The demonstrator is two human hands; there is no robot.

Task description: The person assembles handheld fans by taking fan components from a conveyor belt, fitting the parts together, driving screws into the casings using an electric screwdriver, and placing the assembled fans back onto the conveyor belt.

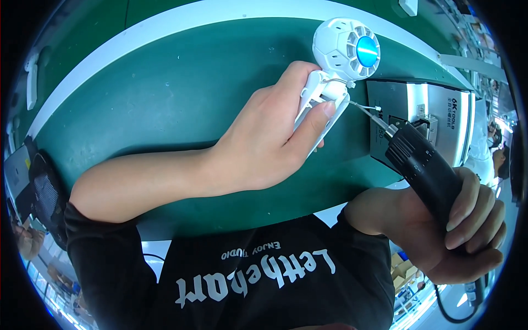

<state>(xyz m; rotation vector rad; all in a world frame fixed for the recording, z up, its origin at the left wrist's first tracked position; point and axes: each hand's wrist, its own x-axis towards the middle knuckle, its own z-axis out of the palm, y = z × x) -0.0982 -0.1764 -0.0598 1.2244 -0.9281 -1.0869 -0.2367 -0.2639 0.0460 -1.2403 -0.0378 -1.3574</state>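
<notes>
My left hand (275, 129) is wrapped round the white handle of a small handheld fan (340, 52), thumb pressed on the handle's exposed inner side. The fan's round head, with a shiny blue centre, points away from me. In my right hand (467, 231) is a black electric screwdriver (423, 165), its cord hanging below. The slim bit reaches up and left to the fan's handle, close to its upper right edge; whether it touches a screw I cannot make out. A thin wire with a small white connector (377, 108) sticks out beside the bit.
A silver and black box-shaped machine (434, 118) stands on the green work surface (181, 88) at the right, behind the screwdriver. A pale raised rim (165, 25) curves along the far side. A black mesh object (48, 181) is at the far left. Another person shows at the right edge.
</notes>
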